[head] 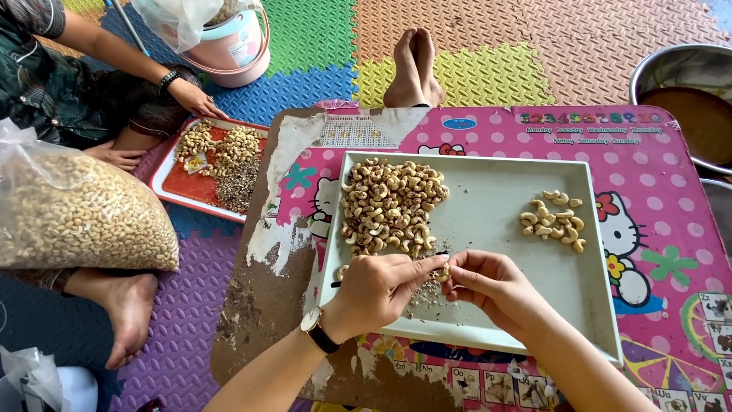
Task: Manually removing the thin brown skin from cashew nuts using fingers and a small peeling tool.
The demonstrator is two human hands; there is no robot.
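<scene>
fingertips of the left hand (pixel 379 288) and right hand (pixel 488 286) meet on one small cashew (pixel 441 272), both in a pinching grip. the nut sits between the two hands, just above the white tray (pixel 488 202). it is too small to tell which way it points. a big nut pile (pixel 389 204) lies behind, a small pile (pixel 553 221) to the right, on the pink bench (pixel 671 191).

Head camera looks steeply down, close over the tray (pixel 473 320).

A pale grey tray (pixel 488 198) sits on a pink polka-dot table (pixel 671 191); nearby, a red tray (pixel 171 187).
</scene>
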